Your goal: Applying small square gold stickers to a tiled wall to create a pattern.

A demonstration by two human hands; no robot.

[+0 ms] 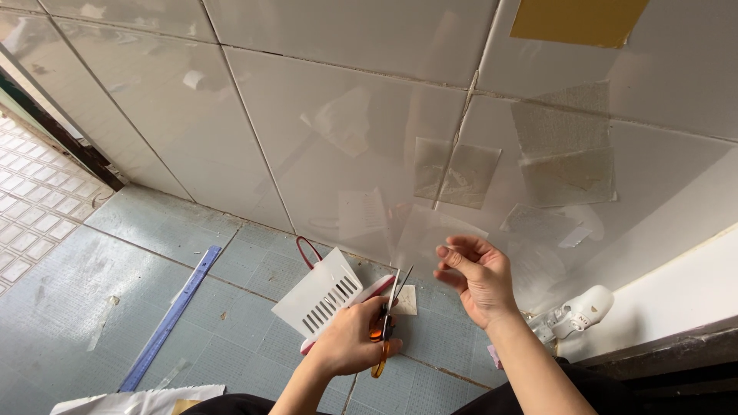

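Orange-handled scissors point(388, 319) are gripped by left hand point(355, 338), blades up; clear plastic sheet point(430, 230) is pinched in right hand point(477, 277) fingers. Blue tiled floor point(115, 269), white tiled wall point(307, 100).

Yellow rectangular label point(578, 21) high on the white wall tile point(369, 31).

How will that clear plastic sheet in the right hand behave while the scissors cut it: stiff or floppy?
The clear plastic sheet is probably thin and floppy: the right hand pinches it by one edge with fingers alone. It looks light and glossy, so it may slip. The scissors in the left hand may push it aside.
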